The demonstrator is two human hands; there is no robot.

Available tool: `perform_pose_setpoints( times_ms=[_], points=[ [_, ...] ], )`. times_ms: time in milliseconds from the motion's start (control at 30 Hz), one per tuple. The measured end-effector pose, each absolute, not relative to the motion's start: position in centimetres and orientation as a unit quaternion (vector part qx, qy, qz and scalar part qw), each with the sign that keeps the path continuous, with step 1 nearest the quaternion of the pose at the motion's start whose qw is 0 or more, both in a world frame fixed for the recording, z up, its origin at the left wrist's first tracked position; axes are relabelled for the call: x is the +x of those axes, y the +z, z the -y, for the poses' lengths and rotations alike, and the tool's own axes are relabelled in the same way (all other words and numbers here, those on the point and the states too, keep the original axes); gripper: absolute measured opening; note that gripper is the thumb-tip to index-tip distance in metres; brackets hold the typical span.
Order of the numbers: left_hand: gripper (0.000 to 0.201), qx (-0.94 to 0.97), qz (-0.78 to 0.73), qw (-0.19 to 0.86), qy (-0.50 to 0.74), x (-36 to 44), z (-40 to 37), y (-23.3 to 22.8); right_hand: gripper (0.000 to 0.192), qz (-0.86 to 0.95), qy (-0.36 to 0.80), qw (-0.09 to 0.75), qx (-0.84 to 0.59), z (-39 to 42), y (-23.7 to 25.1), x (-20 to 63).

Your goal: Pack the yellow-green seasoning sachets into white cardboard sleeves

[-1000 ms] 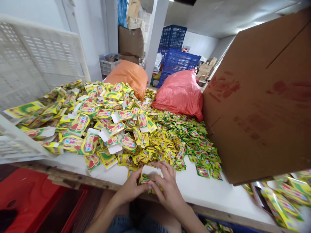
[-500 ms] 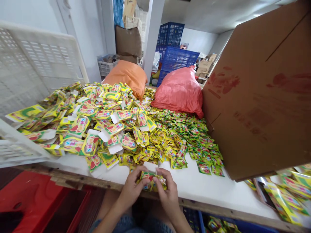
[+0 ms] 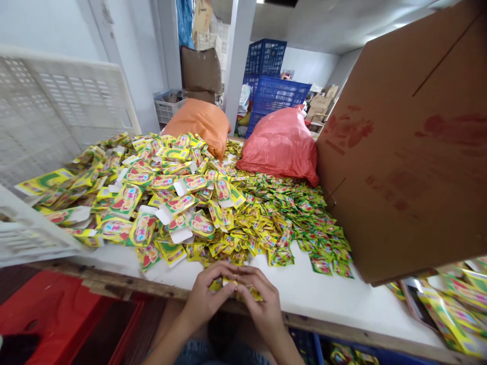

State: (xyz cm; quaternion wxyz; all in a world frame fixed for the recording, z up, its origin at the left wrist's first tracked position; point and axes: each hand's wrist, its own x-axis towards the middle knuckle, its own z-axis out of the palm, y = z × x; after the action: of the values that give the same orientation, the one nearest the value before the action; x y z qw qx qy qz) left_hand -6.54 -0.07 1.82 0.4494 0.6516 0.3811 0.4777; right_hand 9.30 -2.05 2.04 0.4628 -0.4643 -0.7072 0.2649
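My left hand (image 3: pixel 207 295) and my right hand (image 3: pixel 259 299) meet at the table's front edge, both closed around a small yellow and green carton (image 3: pixel 235 285) that shows only between the fingers. Just beyond them lies a heap of small green and yellow sachets (image 3: pixel 289 223). Left of that spreads a pile of flat, unfolded cartons (image 3: pixel 144 192) with white flaps.
A large brown cardboard box (image 3: pixel 407 152) leans over the table's right side. Orange (image 3: pixel 198 124) and red (image 3: pixel 279 144) sacks lie at the back. A white plastic crate (image 3: pixel 45 126) stands at left, a red stool (image 3: pixel 45 314) below. More cartons (image 3: pixel 452 309) lie at lower right.
The white flap that stood open above the carton half a second ago is now folded down under my fingers. Both hands have closed tighter around it.
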Motion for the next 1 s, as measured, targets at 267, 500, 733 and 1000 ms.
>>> perform_pose_setpoints(
  times_ms=[267, 500, 733, 1000],
  points=[
    [0.014, 0.666, -0.396, 0.419, 0.474, -6.2, -0.2, 0.9, 0.012, 0.695, 0.248, 0.456, -0.498, 2.3, 1.2, 9.3],
    [0.015, 0.688, -0.417, 0.392, 0.447, -6.6, -1.0, 1.7, 0.013, 0.741, 0.15, 0.394, -0.523, 1.4, 1.9, 10.1],
    [0.019, 0.706, -0.417, 0.371, 0.436, -6.4, -1.8, 2.4, 0.015, 0.778, 0.092, 0.349, -0.515, 0.6, 2.7, 10.2],
    [0.017, 0.667, -0.372, 0.429, 0.483, -7.1, -1.6, 1.1, 0.015, 0.739, 0.164, 0.425, -0.497, 1.4, 1.7, 9.9]
  ],
)
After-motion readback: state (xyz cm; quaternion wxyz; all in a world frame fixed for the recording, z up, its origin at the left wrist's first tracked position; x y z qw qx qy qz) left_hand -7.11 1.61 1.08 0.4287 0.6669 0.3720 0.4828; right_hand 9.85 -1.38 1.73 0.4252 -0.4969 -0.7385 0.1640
